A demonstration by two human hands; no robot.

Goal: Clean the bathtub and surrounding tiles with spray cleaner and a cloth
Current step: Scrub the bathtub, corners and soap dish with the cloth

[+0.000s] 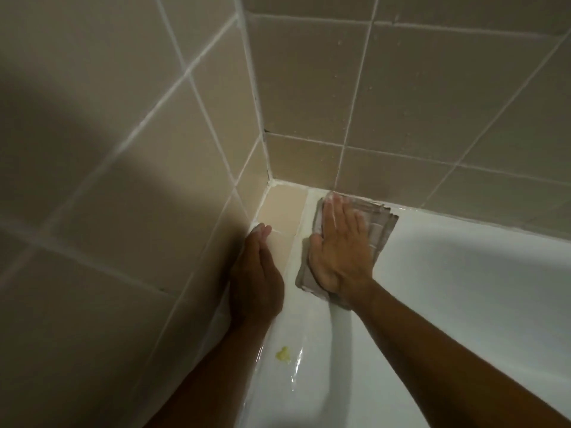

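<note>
The right hand (338, 245) lay flat, fingers (335, 211) straight and together, pressing a folded grey cloth (383, 230) onto the white bathtub (448, 288) rim in the corner under the beige wall tiles (417, 94). Left of those fingers, the left hand (256, 273) rested open, fingertips touching the tile ledge (284, 208), holding nothing. A yellow smear (282, 355) sat on the rim, near the left wrist.
</note>
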